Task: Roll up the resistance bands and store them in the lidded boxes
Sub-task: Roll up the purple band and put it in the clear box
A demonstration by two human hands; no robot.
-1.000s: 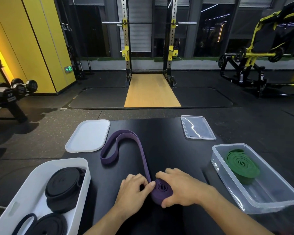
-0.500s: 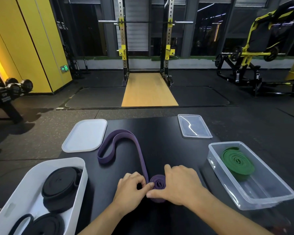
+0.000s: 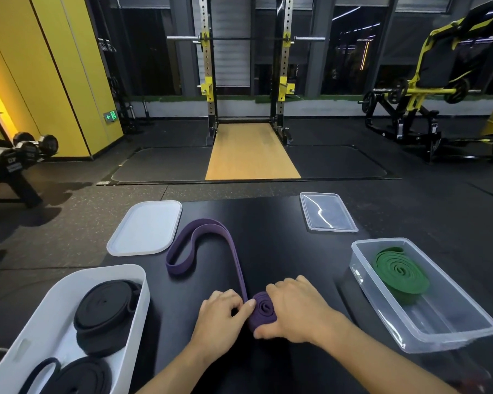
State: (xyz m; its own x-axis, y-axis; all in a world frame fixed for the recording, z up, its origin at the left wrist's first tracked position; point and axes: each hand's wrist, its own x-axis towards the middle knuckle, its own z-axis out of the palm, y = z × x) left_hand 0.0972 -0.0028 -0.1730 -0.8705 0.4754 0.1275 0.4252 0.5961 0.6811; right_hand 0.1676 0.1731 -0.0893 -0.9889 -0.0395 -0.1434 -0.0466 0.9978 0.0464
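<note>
Your left hand (image 3: 222,317) pinches the coiled end of the purple band (image 3: 264,308) and your right hand (image 3: 296,311) curls its grip round that coil, on the black worktop (image 3: 268,223) between the white box (image 3: 97,273) and the clear box (image 3: 366,280).

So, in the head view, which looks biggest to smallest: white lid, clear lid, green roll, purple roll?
1. white lid
2. clear lid and green roll: they look about alike, and the lid lies farther from the camera, so I do not rank them
3. purple roll, smallest
</note>
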